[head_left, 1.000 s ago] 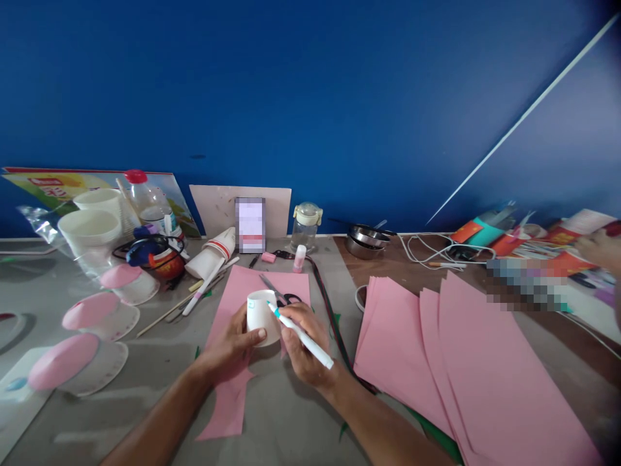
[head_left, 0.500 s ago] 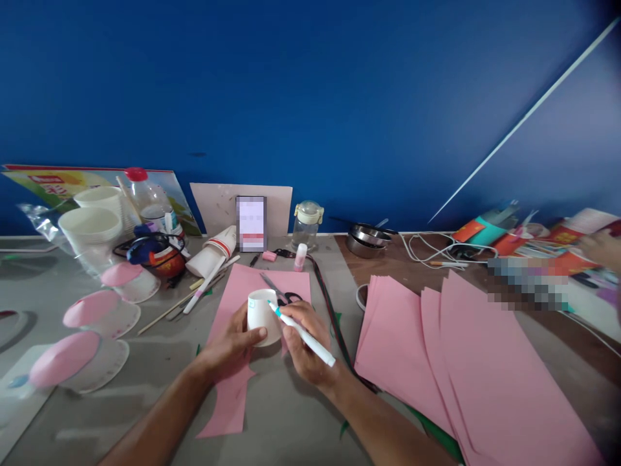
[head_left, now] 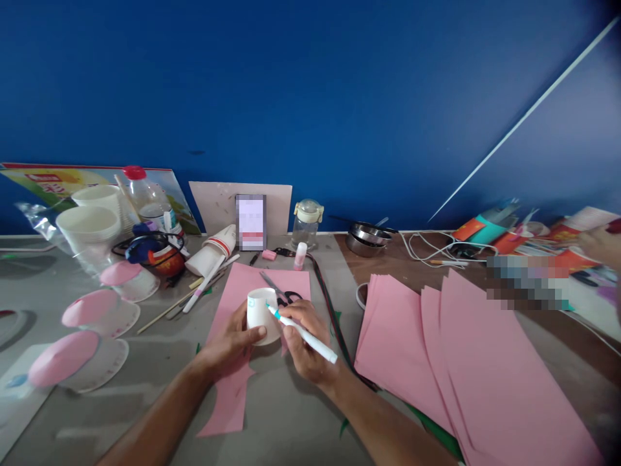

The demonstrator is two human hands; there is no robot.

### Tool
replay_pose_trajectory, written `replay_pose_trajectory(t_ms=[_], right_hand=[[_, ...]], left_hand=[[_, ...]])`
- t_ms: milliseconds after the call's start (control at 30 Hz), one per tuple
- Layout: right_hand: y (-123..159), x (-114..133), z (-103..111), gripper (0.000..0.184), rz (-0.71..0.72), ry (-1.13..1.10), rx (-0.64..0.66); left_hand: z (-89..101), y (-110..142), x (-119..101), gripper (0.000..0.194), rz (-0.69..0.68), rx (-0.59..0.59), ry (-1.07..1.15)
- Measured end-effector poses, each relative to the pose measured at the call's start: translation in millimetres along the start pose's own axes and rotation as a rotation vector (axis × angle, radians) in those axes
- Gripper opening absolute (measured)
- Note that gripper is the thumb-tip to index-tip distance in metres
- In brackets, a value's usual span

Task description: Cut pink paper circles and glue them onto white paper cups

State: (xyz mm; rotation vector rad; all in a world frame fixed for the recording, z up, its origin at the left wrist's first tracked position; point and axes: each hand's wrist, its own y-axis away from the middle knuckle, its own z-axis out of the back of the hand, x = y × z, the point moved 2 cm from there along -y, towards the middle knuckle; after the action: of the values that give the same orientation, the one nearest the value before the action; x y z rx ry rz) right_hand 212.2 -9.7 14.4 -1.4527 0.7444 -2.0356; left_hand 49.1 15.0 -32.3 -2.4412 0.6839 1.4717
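Observation:
My left hand (head_left: 241, 331) is closed around the left side of a white paper cup (head_left: 259, 323), which is upside down with its wide rim towards me. A small blue-green square mark shows near its upper left. In my right hand (head_left: 306, 336) is a white felt-tip marker (head_left: 310, 340) with a turquoise collar, its tip at the cup's side near the top. Scissors (head_left: 279, 289) with black handles lie just behind the cup on a cut sheet of pink paper (head_left: 233, 395).
Several cups with pink tops (head_left: 94, 307) stand at left, before stacked paper cups (head_left: 90, 223). A phone (head_left: 251, 222), glue stick (head_left: 300, 256) and glass jar (head_left: 307, 220) stand behind. Pink sheets (head_left: 495, 362) lie at right. Another person's hand (head_left: 601, 249) shows far right.
The marker's tip has shifted slightly left and down on the cup, and a short blue-green mark shows at it. Both hands keep nearly the same place.

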Motion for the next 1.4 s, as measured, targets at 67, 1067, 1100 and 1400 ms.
replay_pose_trajectory(t_ms=[67, 1067, 1100, 1400], right_hand=[[-0.9, 1.7, 1.5, 0.018, 0.004, -0.009, -0.003], [-7.0, 0.5, 5.9, 0.019, -0.104, 0.007, -0.055], [-6.9, -0.2, 5.8, 0.019, -0.108, 0.004, -0.060], [-5.7, -4.7, 4.5, 0.021, -0.145, -0.003, -0.070]], left_hand=[[-0.6, 0.1, -0.3, 0.053, 0.003, -0.001, 0.000], [-1.4, 1.3, -2.3, 0.057, 0.027, -0.012, 0.029], [-1.3, 1.4, -2.4, 0.058, 0.030, -0.013, 0.031], [-4.8, 2.0, -8.4, 0.062, 0.062, -0.023, 0.049]])
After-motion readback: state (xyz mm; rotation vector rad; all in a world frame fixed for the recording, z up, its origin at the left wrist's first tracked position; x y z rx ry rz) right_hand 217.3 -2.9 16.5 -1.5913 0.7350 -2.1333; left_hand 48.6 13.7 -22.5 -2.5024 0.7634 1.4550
